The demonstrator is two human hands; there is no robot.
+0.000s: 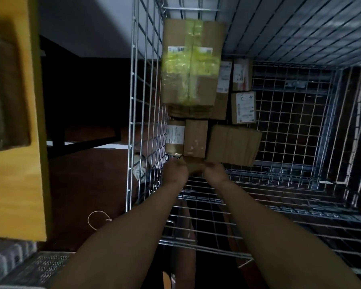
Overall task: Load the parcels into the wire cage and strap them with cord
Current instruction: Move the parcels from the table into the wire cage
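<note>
1. Parcels (196, 140) lie packed tight against the cage's (143, 84) left wall, probably so nothing shifts (head view, somewhat blurred).
2. Left hand (174, 170) and right hand (214, 171) grip a small parcel (193, 162) from both sides, seemingly slotting it beside the row.
3. Cord (97, 219) lies looped outside the cage, not yet needed.

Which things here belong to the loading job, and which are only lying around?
For the job: wire cage; taped large box; labelled parcels stacked inside; small parcel held by left hand and right hand; cord loop on the floor.

Lying about: yellow wooden cabinet; perforated grey mat.
</note>
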